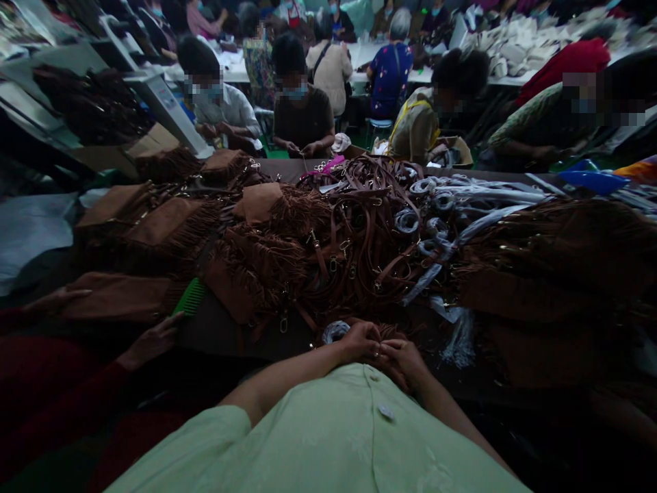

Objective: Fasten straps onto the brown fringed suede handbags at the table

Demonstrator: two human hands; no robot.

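My left hand [361, 340] & right hand [405, 356] meet at bench [230, 329] edge, fingers pinched on sth small, can't tell what. Brown strap pile [359, 233] just beyond. Best keep grip tight, work close.

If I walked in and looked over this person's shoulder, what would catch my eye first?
Most likely the big tangled heap of brown straps with metal clasps in the middle of the table, ringed by fringed brown suede bags. Right at the near edge, the left hand and right hand meet close together, working on something too small and dark to make out. At the left, a co-worker's hand holds a bright green comb.
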